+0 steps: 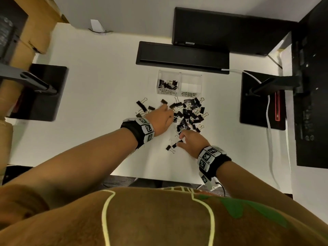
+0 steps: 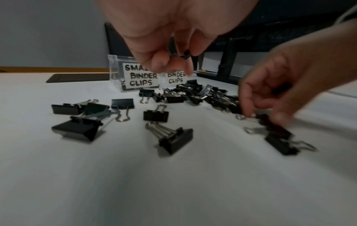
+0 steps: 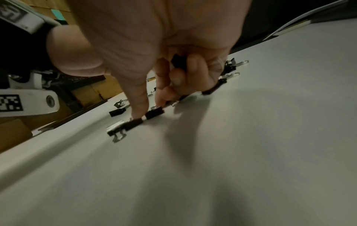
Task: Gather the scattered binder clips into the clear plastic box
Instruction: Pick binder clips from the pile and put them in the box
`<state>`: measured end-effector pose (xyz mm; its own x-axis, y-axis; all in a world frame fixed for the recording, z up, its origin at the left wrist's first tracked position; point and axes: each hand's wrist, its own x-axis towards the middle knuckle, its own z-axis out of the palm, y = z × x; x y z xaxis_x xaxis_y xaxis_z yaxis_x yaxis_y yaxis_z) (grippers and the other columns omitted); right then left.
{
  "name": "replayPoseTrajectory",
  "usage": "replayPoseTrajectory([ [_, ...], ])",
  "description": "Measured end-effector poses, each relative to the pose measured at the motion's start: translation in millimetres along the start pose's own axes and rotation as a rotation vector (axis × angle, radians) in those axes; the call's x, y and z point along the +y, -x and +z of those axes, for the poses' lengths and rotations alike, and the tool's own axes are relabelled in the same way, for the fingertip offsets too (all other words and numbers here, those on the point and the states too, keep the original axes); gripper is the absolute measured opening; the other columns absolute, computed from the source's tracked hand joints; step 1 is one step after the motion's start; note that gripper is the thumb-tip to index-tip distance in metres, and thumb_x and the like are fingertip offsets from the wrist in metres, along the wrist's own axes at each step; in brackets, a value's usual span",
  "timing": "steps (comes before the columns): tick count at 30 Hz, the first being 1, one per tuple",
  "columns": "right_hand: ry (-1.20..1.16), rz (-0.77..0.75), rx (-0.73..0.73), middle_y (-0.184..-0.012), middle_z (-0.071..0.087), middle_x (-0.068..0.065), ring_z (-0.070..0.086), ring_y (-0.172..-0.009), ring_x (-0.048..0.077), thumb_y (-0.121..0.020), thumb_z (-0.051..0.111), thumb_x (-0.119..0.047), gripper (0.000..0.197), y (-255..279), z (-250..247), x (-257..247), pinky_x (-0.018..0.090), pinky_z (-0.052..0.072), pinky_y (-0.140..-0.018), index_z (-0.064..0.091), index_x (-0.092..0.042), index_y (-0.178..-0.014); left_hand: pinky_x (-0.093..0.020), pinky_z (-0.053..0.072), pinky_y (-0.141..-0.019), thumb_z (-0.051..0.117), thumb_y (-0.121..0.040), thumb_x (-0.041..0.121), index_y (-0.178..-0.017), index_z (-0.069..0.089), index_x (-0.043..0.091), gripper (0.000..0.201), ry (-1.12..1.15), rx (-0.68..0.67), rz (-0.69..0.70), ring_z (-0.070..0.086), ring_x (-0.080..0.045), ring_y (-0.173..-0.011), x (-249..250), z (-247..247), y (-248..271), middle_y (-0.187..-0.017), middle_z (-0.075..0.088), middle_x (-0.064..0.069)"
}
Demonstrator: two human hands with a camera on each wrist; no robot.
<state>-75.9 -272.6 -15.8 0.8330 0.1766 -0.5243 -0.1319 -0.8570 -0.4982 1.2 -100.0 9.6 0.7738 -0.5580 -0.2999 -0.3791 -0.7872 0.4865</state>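
Black binder clips (image 1: 190, 114) lie in a loose pile on the white table, with more of them (image 2: 154, 115) scattered to its left. Behind the pile stands the clear plastic box (image 1: 179, 75), two compartments: the one labelled small (image 2: 141, 76) holds several clips, the medium one (image 1: 190, 86) holds none. My left hand (image 1: 165, 116) hovers at the pile's left edge, its curled fingers (image 2: 160, 62) gripping small clips (image 2: 186, 54). My right hand (image 1: 184, 139) is at the pile's near edge, keeps a clip (image 3: 178, 62) in its curled fingers, and pinches another clip (image 3: 154, 113) on the table.
A black bar (image 1: 182, 55) lies just behind the box. Monitor stand bases sit at the left (image 1: 40, 93) and right (image 1: 262, 100), with a white cable (image 1: 269, 121) along the right one. Cardboard boxes (image 1: 35, 23) stack at far left. The table's front edge (image 1: 159, 176) is close to my body.
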Motion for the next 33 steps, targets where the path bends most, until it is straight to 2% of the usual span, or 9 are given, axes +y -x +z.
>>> replayPoseTrajectory([
  [3, -0.039, 0.006, 0.041, -0.093, 0.057, 0.003, 0.054, -0.08, 0.02, -0.091, 0.056, -0.022, 0.016, -7, -2, -12, 0.032, 0.046, -0.071, 0.06, -0.006, -0.094, -0.036, 0.047, -0.069, 0.031, -0.099, 0.021, -0.106, 0.053, 0.003, 0.029, -0.116, -0.144, 0.034, 0.054, -0.027, -0.078, 7, 10, 13, -0.108, 0.05, -0.013],
  [6, -0.045, -0.008, 0.052, -0.099, 0.061, 0.011, 0.059, -0.087, 0.026, -0.092, 0.051, -0.017, 0.017, -14, -5, -18, 0.037, 0.05, -0.076, 0.06, -0.003, -0.089, -0.036, 0.048, -0.073, 0.031, -0.099, 0.023, -0.109, 0.053, 0.004, 0.03, -0.178, -0.214, 0.042, 0.059, -0.029, -0.088, 9, 17, 23, -0.11, 0.055, -0.011],
  [11, -0.05, -0.074, 0.116, -0.092, 0.054, 0.003, 0.054, -0.083, 0.019, -0.091, 0.053, -0.018, 0.015, -11, -9, -14, 0.036, 0.049, -0.078, 0.06, -0.006, -0.099, -0.032, 0.044, -0.068, 0.036, -0.097, 0.032, -0.11, 0.05, 0.01, 0.03, -0.231, -0.238, 0.08, 0.059, -0.027, -0.085, 5, 18, 35, -0.112, 0.055, -0.007],
  [15, 0.058, -0.074, 0.061, -0.102, 0.053, 0.001, 0.053, -0.087, 0.017, -0.087, 0.06, -0.028, 0.024, -1, -7, -12, 0.038, 0.05, -0.081, 0.057, -0.013, -0.106, -0.034, 0.048, -0.072, 0.046, -0.091, 0.051, -0.126, 0.042, 0.011, 0.054, -0.341, -0.356, 0.14, 0.06, -0.028, -0.096, 1, 25, 39, -0.122, 0.05, -0.006],
  [19, 0.148, -0.021, 0.013, -0.122, 0.053, 0.005, 0.056, -0.103, 0.022, -0.089, 0.058, -0.035, 0.035, 0, -2, -12, 0.037, 0.049, -0.086, 0.053, -0.013, -0.115, -0.037, 0.049, -0.073, 0.046, -0.095, 0.033, -0.13, 0.041, 0.009, 0.043, -0.388, -0.385, 0.172, 0.059, -0.031, -0.099, -1, 35, 37, -0.127, 0.047, -0.01],
  [25, 0.082, -0.003, 0.039, -0.11, 0.059, 0.007, 0.058, -0.094, 0.022, -0.086, 0.059, -0.029, 0.03, -3, 2, -18, 0.032, 0.049, -0.078, 0.057, -0.008, -0.107, -0.032, 0.043, -0.065, 0.051, -0.091, 0.036, -0.11, 0.05, 0.009, 0.033, -0.195, -0.247, 0.037, 0.058, -0.026, -0.082, -8, 22, 30, -0.113, 0.054, -0.008],
  [28, -0.154, 0.09, 0.027, -0.09, 0.062, 0.001, 0.056, -0.08, 0.013, -0.079, 0.066, -0.023, 0.024, -6, -1, -15, 0.017, 0.043, -0.062, 0.064, -0.01, -0.099, -0.032, 0.048, -0.066, 0.053, -0.09, 0.04, -0.096, 0.05, 0.015, 0.026, 0.018, -0.08, -0.104, 0.052, -0.018, -0.072, -12, 2, 14, -0.099, 0.056, -0.003],
  [30, -0.275, 0.13, 0.048, -0.079, 0.061, -0.005, 0.055, -0.073, 0.009, -0.077, 0.068, -0.02, 0.018, -8, -6, -10, 0.011, 0.038, -0.058, 0.068, -0.012, -0.094, -0.029, 0.048, -0.068, 0.054, -0.091, 0.04, -0.092, 0.049, 0.016, 0.024, 0.142, 0.027, -0.183, 0.05, -0.016, -0.073, -12, -13, -4, -0.094, 0.054, -0.002],
  [33, -0.424, 0.138, 0.083, -0.079, 0.066, -0.002, 0.057, -0.068, 0.005, -0.078, 0.068, -0.017, 0.013, -11, -20, -5, 0.014, 0.041, -0.06, 0.072, -0.011, -0.09, -0.032, 0.052, -0.079, 0.053, -0.092, 0.037, -0.098, 0.052, 0.013, 0.025, 0.224, 0.152, -0.271, 0.056, -0.019, -0.085, -11, -36, -32, -0.099, 0.056, -0.004],
])
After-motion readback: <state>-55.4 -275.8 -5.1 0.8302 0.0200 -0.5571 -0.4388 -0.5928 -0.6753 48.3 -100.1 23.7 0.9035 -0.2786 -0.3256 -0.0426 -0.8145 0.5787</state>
